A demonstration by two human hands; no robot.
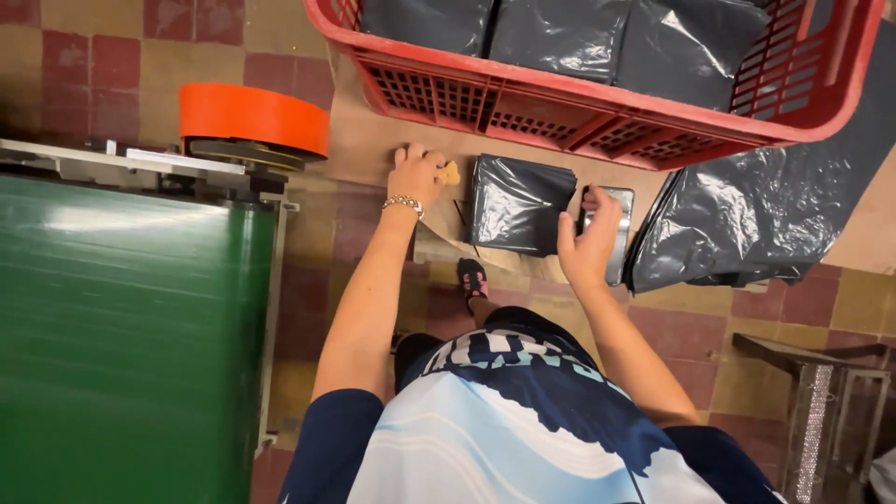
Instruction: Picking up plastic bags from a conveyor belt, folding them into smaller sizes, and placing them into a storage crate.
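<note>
Hands: your left hand [416, 174] rests fingers-down on the brown cardboard sheet [369, 140], closed round a small tan object [450, 173], too small to identify. Your right hand [590, 238] grips the near edge of a flat grey rectangular item [620, 233], partly hidden by the palm.

Between them: one folded black plastic packet [518, 203], lying on the cardboard.

Beyond: red plastic crate [579, 107] holding more black packets, top cut off by the frame edge. At right: loose black plastic sheeting [747, 215] draped to the tiled floor [103, 65].

At left: green conveyor belt [121, 345] with an orange roller [252, 117].
</note>
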